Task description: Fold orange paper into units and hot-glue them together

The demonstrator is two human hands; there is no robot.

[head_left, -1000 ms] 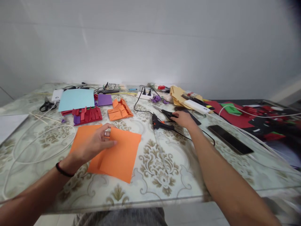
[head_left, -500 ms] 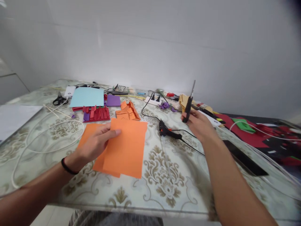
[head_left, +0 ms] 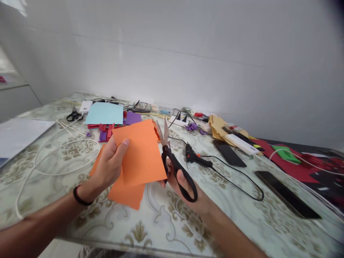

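Observation:
My left hand (head_left: 111, 163) pinches the left side of an orange sheet (head_left: 142, 152), thumb on top, and holds it raised and tilted over the table. Beneath it, another orange sheet (head_left: 127, 193) lies on the patterned tablecloth. My right hand (head_left: 178, 182) is closed on black-handled scissors (head_left: 176, 165), right beside the raised sheet's right edge. The scissor blades are spread apart and point up and away, with no paper visible between them. Some of my right fingers are hidden behind the handles.
A black glue gun (head_left: 199, 157) with its cord lies right of the scissors. Two dark phones, one a black phone (head_left: 229, 153), lie farther right. Behind are a light blue sheet (head_left: 104, 113), red folded pieces and a white power strip (head_left: 178, 121). A white cable (head_left: 66, 174) loops at left.
My right hand has brought the scissors left and nearer, beside the orange sheet, and their blades are now apart. My left hand has lifted and tilted the top sheet. The view shifted slightly.

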